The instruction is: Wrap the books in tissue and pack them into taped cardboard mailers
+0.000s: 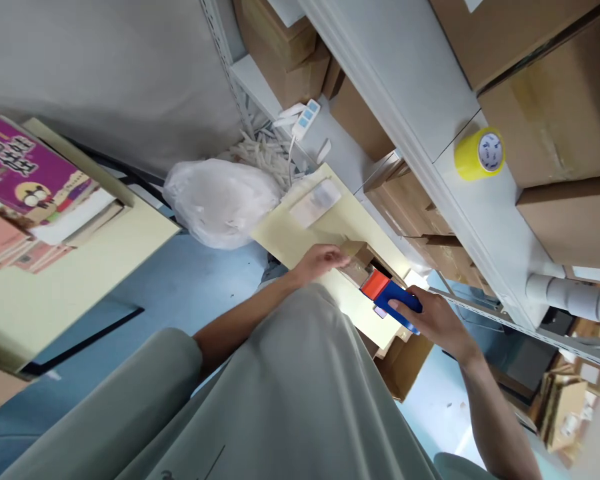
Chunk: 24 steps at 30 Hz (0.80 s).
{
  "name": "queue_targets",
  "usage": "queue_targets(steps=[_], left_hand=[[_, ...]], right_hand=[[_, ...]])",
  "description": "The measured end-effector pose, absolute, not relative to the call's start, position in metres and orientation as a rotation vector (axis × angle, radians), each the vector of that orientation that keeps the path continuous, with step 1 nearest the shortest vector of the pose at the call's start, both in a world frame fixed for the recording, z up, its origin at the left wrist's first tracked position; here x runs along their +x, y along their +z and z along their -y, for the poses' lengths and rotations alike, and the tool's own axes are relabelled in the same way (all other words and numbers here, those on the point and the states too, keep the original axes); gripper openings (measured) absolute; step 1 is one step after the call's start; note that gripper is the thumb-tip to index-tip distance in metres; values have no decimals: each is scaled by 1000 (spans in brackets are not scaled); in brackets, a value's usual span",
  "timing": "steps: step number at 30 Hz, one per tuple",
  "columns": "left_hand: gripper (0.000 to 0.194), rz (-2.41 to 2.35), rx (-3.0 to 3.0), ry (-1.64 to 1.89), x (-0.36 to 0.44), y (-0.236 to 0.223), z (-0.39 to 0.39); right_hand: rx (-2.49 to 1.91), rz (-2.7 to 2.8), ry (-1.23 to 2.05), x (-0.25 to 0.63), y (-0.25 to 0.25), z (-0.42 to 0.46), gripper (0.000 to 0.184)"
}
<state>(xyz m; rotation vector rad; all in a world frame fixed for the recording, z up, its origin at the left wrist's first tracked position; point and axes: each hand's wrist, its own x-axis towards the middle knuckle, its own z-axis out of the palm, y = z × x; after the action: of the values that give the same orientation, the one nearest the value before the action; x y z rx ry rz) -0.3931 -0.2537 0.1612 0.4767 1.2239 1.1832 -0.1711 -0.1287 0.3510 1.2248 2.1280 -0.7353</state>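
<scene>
- Grey-green shirt (300,387), nearest the camera, draped in folds over the wearer's front.
- Right hand (437,319): curled about the blue part of a tool, thumb laid along its upper face.
- Blue-and-red tool (399,305): held slantwise, red end toward the left hand, over the near side of a small box; exact kind unclear.
- Left hand (325,260): fingers drawn close together at the far left end of the small box; whether they pinch it, cannot tell.
- Small cardboard box (356,265): brown, on the table, between the two hands.
- Table (275,230): pale yellow top, bearing a flat whitish packet (316,202) toward its far end.
- Plastic bag (220,203): white, bulging, just beyond the table, to the left.
- Power strip (307,119): white with blue sockets, far side, on a low shelf.
- Shelving (405,80): grey, right, stocked with cartons (545,113) and one yellow tape roll (473,157).
- Second table (115,257): left, carrying a purple printed book (15,163).
</scene>
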Motion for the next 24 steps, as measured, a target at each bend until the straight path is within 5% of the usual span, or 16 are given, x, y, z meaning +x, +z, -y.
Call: queue_targets(steps=[9,24], left_hand=[[54,-1273,390,1146,-404,100,243],[41,-1294,306,1218,-361,37,206]], right_hand=[[1365,-1982,-764,-171,381,102,58],[1351,-2157,-534,-216,353,101,59]])
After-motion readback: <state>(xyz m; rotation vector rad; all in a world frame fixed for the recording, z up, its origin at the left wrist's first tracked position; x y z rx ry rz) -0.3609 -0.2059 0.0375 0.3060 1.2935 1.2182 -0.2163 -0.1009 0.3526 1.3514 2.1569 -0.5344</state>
